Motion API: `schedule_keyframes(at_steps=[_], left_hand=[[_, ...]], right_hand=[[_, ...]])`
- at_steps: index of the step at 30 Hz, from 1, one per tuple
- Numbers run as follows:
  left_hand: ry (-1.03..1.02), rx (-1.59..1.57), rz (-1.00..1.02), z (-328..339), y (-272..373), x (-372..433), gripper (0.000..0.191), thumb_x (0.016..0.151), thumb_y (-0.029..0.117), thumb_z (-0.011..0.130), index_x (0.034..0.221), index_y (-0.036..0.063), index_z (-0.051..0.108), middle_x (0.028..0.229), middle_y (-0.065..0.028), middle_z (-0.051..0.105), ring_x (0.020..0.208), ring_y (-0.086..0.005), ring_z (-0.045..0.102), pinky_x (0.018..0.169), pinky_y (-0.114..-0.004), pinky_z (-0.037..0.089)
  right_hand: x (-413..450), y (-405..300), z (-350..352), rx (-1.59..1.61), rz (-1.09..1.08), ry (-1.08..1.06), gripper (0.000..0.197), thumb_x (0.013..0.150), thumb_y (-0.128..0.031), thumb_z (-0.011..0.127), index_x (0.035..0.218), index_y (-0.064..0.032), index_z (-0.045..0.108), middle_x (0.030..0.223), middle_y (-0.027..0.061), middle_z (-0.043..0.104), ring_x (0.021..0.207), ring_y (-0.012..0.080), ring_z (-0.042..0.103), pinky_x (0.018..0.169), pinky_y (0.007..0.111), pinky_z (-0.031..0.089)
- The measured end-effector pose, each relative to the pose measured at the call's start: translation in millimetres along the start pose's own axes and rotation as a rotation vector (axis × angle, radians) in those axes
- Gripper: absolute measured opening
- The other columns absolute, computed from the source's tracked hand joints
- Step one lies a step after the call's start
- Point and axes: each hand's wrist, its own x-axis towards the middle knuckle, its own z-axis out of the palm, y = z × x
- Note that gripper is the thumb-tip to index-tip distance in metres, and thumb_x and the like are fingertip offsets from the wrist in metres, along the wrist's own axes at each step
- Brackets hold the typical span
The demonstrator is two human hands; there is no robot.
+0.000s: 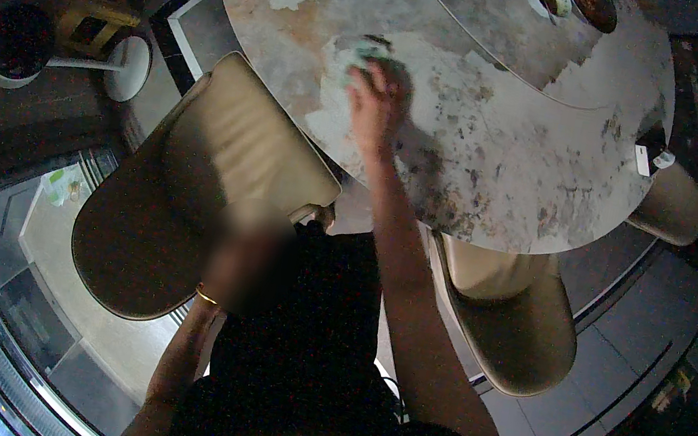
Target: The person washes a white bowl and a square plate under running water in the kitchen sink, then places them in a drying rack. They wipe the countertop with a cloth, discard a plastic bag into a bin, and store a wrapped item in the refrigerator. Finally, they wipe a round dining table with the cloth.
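Note:
My right hand reaches out over a round table with a mottled grey and white marble-look top. Its fingers press on a small pale green wiping cloth or sponge, blurred and partly hidden under the fingertips. My left hand hangs low in front of my body, beside a beige upholstered chair. A blur covers that hand, so its fingers and anything in them cannot be made out. A gold bracelet circles the left wrist.
A second beige chair stands to the right. A thin cable crosses the tabletop. Bowls sit at its far side, and a small white box lies by the right edge. A white pedestal fan is at left.

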Motion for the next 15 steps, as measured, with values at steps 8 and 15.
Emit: schedule_keyframes(at_steps=[8,15], left_hand=[[-0.009,-0.02,0.131,-5,-6,6,0.054,0.087,0.042,0.035,0.118,-0.0009,0.044,0.119,-0.0134,0.048,0.107,-0.023,0.048,0.089,-0.033,0.04],[0.033,-0.106,0.074,-5,-11,11,0.053,0.085,0.04,0.041,0.119,0.0003,0.043,0.117,-0.0126,0.048,0.107,-0.0215,0.047,0.09,-0.033,0.039]], right_hand=[[1,113,-100,0.152,0.187,0.326,0.041,0.064,0.004,0.06,0.104,-0.0057,0.052,0.108,0.0137,0.052,0.1,0.0326,0.049,0.086,0.038,0.038],[27,139,-133,-0.078,0.205,0.435,0.039,0.062,0.003,0.056,0.101,-0.0036,0.054,0.108,0.0156,0.051,0.101,0.0322,0.046,0.085,0.041,0.037]])
